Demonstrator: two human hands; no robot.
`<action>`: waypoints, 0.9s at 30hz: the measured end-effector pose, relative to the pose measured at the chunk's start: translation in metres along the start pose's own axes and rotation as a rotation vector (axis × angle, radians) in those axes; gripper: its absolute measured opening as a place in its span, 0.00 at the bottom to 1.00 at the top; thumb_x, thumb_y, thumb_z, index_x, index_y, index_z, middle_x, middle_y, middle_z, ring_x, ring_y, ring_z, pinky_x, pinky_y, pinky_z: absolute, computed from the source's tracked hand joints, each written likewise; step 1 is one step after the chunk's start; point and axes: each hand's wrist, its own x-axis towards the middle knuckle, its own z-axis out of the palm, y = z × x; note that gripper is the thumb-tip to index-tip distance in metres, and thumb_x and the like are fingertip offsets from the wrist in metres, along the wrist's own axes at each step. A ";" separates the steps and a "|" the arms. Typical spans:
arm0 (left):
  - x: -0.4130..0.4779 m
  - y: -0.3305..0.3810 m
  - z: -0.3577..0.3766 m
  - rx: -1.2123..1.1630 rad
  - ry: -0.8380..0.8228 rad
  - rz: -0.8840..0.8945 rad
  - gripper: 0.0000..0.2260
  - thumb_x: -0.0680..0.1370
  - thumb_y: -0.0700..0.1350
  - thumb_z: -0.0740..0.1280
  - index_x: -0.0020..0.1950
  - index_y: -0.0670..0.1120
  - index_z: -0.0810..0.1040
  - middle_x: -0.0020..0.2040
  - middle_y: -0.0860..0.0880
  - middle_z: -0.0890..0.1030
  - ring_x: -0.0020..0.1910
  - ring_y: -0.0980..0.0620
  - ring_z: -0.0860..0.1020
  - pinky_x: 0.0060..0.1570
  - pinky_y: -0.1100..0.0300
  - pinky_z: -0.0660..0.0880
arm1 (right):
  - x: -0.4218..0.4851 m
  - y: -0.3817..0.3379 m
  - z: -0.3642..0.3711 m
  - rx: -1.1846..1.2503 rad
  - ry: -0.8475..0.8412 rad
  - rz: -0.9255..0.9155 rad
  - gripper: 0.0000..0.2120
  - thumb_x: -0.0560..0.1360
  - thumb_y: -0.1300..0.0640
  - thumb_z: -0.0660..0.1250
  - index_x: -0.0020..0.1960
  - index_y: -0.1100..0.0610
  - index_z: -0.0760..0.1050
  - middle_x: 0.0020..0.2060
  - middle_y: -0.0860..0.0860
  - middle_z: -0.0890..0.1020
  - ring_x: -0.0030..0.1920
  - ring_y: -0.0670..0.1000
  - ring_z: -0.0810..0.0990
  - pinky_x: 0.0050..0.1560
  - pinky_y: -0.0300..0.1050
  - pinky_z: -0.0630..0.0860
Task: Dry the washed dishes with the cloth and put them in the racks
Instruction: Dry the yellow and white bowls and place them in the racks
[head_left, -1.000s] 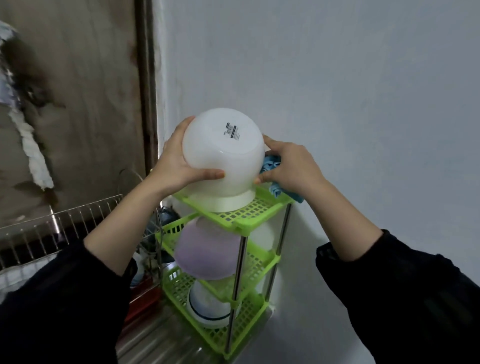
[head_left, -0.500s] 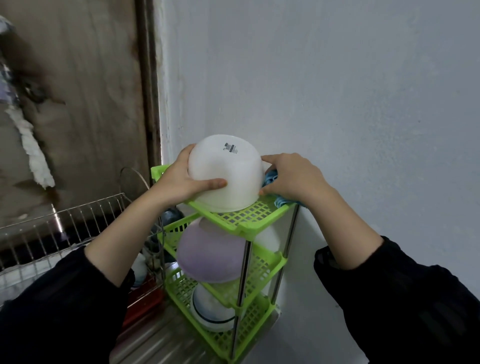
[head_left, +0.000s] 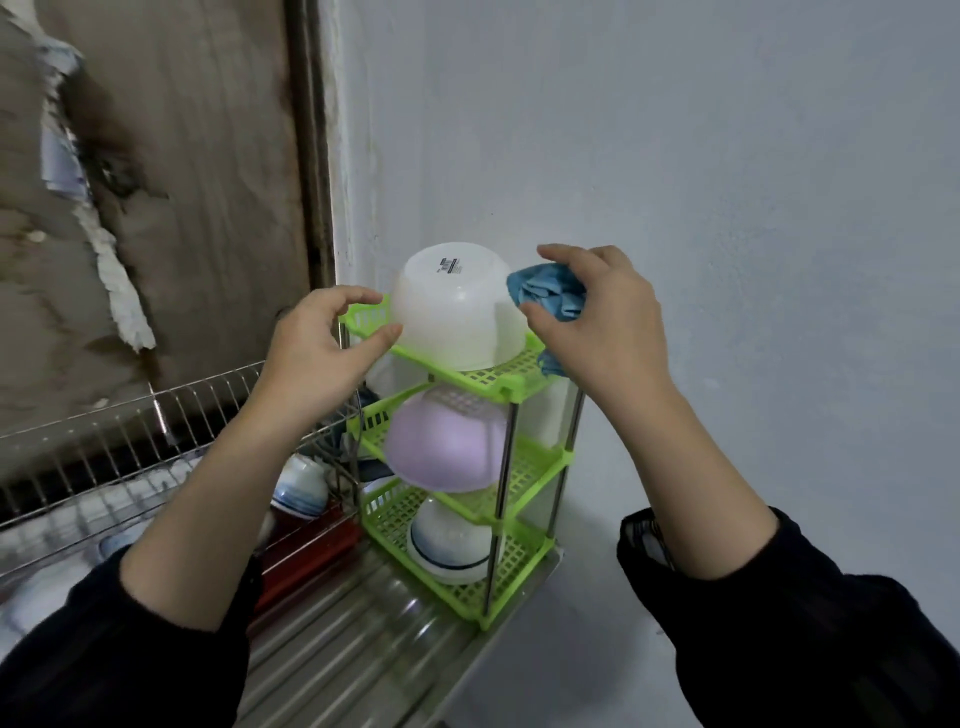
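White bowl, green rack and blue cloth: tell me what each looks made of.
The white bowl: likely plastic, slightly translucent with a soft sheen and a printed label on its base. The green rack: moulded plastic lattice shelves, glossy; its posts look like polished metal, reflective. The blue cloth: soft fabric, matte, bunched in folds, possibly microfibre.

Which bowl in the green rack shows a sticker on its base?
The white bowl, upside down on the top shelf of the green rack. The lilac bowl on the middle shelf and the blue-rimmed bowl at the bottom show none.
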 end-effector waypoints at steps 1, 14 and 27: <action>-0.011 0.005 -0.007 0.029 0.013 0.018 0.12 0.74 0.48 0.73 0.56 0.50 0.80 0.56 0.46 0.79 0.56 0.45 0.76 0.55 0.56 0.70 | -0.010 -0.009 -0.005 0.023 0.002 -0.013 0.22 0.73 0.51 0.71 0.67 0.46 0.75 0.58 0.49 0.76 0.55 0.51 0.78 0.56 0.48 0.75; -0.199 0.039 -0.165 0.336 -0.016 -0.021 0.13 0.76 0.51 0.70 0.59 0.50 0.79 0.61 0.49 0.77 0.64 0.48 0.72 0.63 0.53 0.67 | -0.188 -0.133 -0.032 0.204 -0.189 0.018 0.18 0.72 0.53 0.72 0.62 0.48 0.78 0.56 0.49 0.79 0.55 0.51 0.78 0.56 0.47 0.74; -0.340 0.020 -0.335 0.521 0.077 -0.267 0.10 0.75 0.50 0.71 0.54 0.51 0.80 0.59 0.49 0.78 0.63 0.48 0.73 0.61 0.54 0.68 | -0.305 -0.297 -0.004 0.440 -0.456 -0.134 0.18 0.71 0.55 0.74 0.60 0.53 0.80 0.53 0.52 0.80 0.51 0.52 0.78 0.53 0.49 0.77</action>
